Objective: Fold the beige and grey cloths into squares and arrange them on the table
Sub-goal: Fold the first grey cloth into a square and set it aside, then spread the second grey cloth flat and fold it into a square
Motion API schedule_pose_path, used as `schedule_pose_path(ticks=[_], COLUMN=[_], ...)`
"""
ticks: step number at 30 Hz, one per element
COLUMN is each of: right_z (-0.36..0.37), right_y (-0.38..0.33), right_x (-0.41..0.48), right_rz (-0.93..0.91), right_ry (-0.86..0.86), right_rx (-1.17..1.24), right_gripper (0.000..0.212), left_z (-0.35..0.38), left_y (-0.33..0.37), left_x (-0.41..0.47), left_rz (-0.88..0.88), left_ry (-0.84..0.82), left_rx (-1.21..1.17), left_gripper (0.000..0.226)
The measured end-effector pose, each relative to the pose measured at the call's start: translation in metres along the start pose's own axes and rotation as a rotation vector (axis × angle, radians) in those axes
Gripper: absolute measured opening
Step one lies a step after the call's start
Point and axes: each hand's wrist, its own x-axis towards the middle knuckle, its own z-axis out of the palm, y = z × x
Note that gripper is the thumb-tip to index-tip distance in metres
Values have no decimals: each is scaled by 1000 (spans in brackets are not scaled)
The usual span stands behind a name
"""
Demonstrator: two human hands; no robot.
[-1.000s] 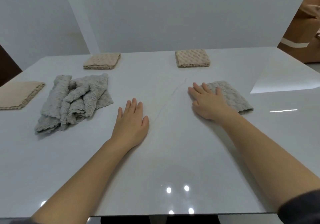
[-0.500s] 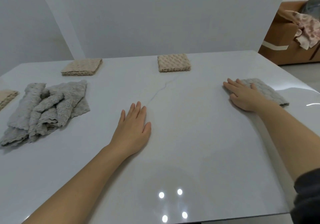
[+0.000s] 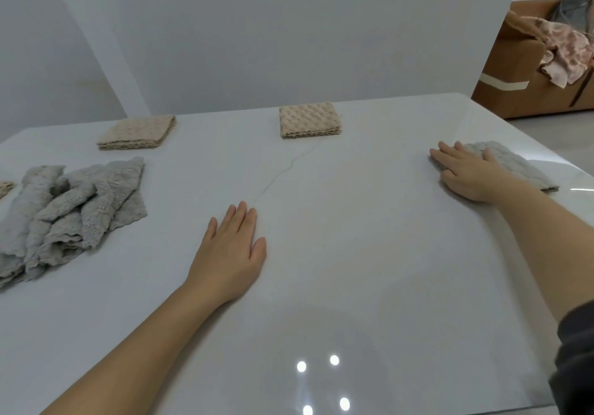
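Head view: brown sofa beyond table, crumpled grey cloths left.

Soft, even light fills the room. The glossy tabletop throws back four small white glare spots near its front edge and a bright sheen at its far right. Shadows on it are faint and diffuse, the wide lens bows lines toward the edges, and fine detail looks slightly soft.
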Motion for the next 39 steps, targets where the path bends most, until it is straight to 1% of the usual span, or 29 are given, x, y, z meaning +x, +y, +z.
schedule_pose_path(ticks=[4, 7, 10, 13, 15, 18, 21, 23, 25, 28, 30, 32, 34, 36, 38, 39], right_z=[4, -2, -8, -11, -9, -1, 8, 12, 12, 7, 4, 2, 2, 1, 2, 3], right_y=[-13, -33, -89, -167, -213, -272, -328, -363, -393, -436, -463, -488, -505, -515, -520, -519], right_x=[3, 4, 1, -10, -22, -42, -55, -57, -56, -52, -49, -45, -39, -33, -28, -28], right_rz=[23, 13, -116, -294, -410, -561, -658, -698, -708, -699, -688, -686, -685, -646, -576, -556], right_ry=[-16, 39, 98, 86, 81, 76, 25, -1, 12, 61, 87, 71, 65, 140, 273, 306], right_rx=[-51, -79, -86, -41, 5, 103, 195, 201, 220, 306, 372, 412, 408, 427, 462, 462], right_gripper=[55, 57, 57, 56, 55, 54, 55, 56, 56, 56, 58, 62, 63, 55, 37, 31], left_z=[1, 0, -1, -7, -14, -31, -49, -57, -64, -67, -65, -61, -57, -55, -54, -54], left_y=[1, 1, 1, -6, -20, -60, -111, -146, -176, -204, -212, -218, -224, -229, -232, -233], left_x=[0, 0, 0, -4, -9, -17, -26, -29, -31, -28, -22, -16, -12, -11, -12, -13], left_rz=[2, 6, 19, 50, 54, -14, -114, -171, -242, -349, -375, -375, -355, -338, -329, -326], left_ry=[-9, -9, -15, -1, 78, 229, 341, 404, 438, 434, 409, 409, 450, 527, 606, 634], left_rx=[23, 25, 8, -67, -76, -52, -43, 19, 52, -13, 2, 24, -15, -101, -197, -224], left_gripper=[61, 61, 61, 60, 59, 55, 50, 48, 45, 50, 56, 57, 49, 36, 27, 26])
